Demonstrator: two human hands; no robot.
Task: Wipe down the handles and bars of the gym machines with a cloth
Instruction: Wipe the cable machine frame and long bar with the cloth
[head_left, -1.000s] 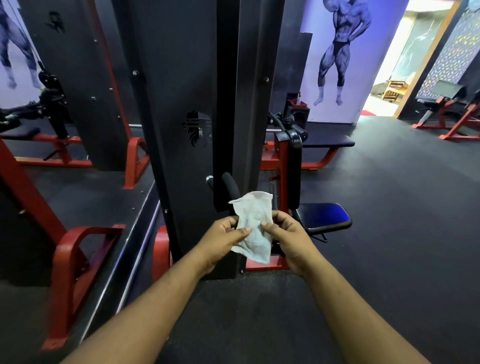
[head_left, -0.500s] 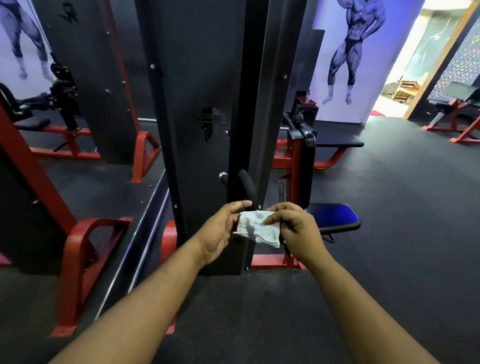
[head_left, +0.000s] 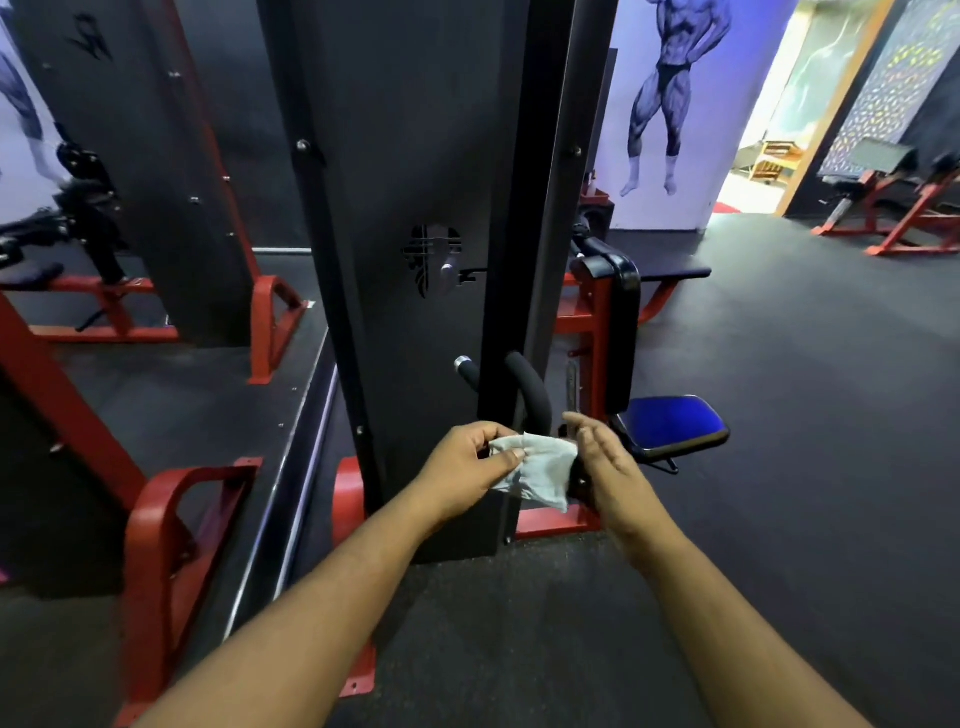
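left hand (head_left: 467, 467): thumb and curled fingers pinch the left edge of the cloth; grip closed on it
right hand (head_left: 605, 467): fingers straight and loose, palm facing left, touching the right edge of the cloth; grip open, nothing pinched
cloth (head_left: 537, 467): pale grey-white, folded and crumpled, held between both hands in front of the machine, just below the padded handle
padded handle (head_left: 530, 395): black foam, curved, sticks out beside the machine's dark upright panel (head_left: 415, 208); cloth just under its lower end, contact cannot tell
short grip (head_left: 467, 366): black with a chrome end cap, left of the padded handle, apart from the hands
seat (head_left: 670, 423): blue pad, right of the right hand, near but not touching
back pad (head_left: 621, 332): black, upright on a red frame, behind the seat
floor (head_left: 779, 467): dark rubber
left side: red machine frames (head_left: 171, 519) on a raised dark platform
background: muscular figure mural (head_left: 670, 78) on a purple wall, bright doorway to its right
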